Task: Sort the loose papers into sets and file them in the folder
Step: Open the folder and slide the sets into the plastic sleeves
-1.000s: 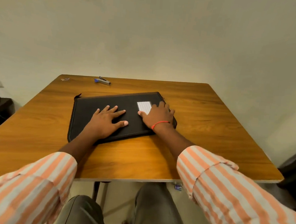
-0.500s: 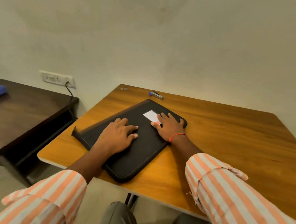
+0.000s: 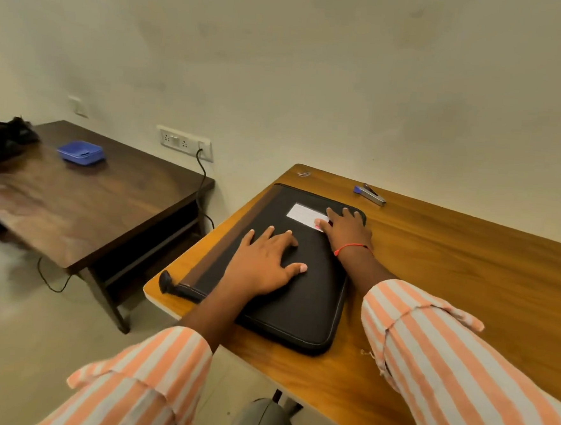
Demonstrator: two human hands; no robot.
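A closed black zip folder (image 3: 303, 300) lies on the orange-brown wooden table (image 3: 467, 278), near its left edge. A white label (image 3: 302, 211) sits on its cover. My left hand (image 3: 265, 261) rests flat on the middle of the cover, fingers spread. My right hand (image 3: 346, 228) lies flat on the far right corner of the folder, its thumb at the label's edge. No loose papers are in sight.
A blue and silver stapler (image 3: 370, 194) lies on the table beyond the folder, and a small clip (image 3: 303, 173) sits at the far corner. To the left stands a lower dark wooden table (image 3: 83, 205) with a blue tray (image 3: 81, 152). A cable hangs from a wall socket (image 3: 184, 142).
The view has swung left, so the dark side table and the floor now show. Both hands stay flat on the folder, which has not visibly moved on the table.
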